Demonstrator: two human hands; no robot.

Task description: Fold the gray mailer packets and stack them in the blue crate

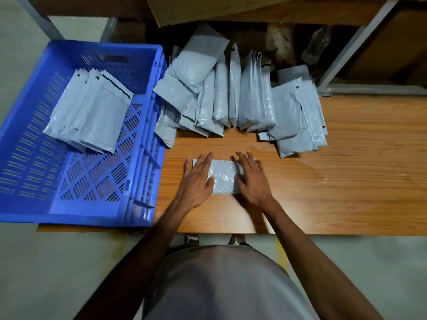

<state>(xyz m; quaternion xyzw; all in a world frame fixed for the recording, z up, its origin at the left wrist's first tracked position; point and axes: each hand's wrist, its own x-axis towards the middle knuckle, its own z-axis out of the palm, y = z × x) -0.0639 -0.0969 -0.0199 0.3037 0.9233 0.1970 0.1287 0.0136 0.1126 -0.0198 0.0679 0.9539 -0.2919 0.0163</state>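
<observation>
Pressing down from the head view, you have both hands flat on one gray mailer packet (223, 176) that lies on the wooden table (335, 181), just right of the blue crate (80, 211). Your left hand (196, 181) covers the packet's left end, fingers straight and spread, fingertips reaching past its far edge; nothing is gripped, the palm simply rests on the plastic. Your right hand (251, 177) lies on the packet's right end, fingers also stretched out and loose, slightly blurred, with the thumb lying on the packet's crinkled middle. Only the middle strip of the packet shows between your two hands, and its near edge runs roughly level with the heels of your palms.

Right of the crate and beyond the packet, a row of gray mailers (226, 93) stands leaning against each other at the back of the table, with one fatter one propped on top at the crate side. Further right from the crate, a smaller heap of mailers (298, 116) lies flat, well apart from your right hand.

Inside the crate, a stack of folded packets (90, 112) lies in the far part of the floor, overlapping and fanned a little, their black seal strips showing at the far end. The crate sits on the table's left end, its right wall close to the leaning row.

Your gray shirt (221, 285) fills the bottom of the view.
</observation>
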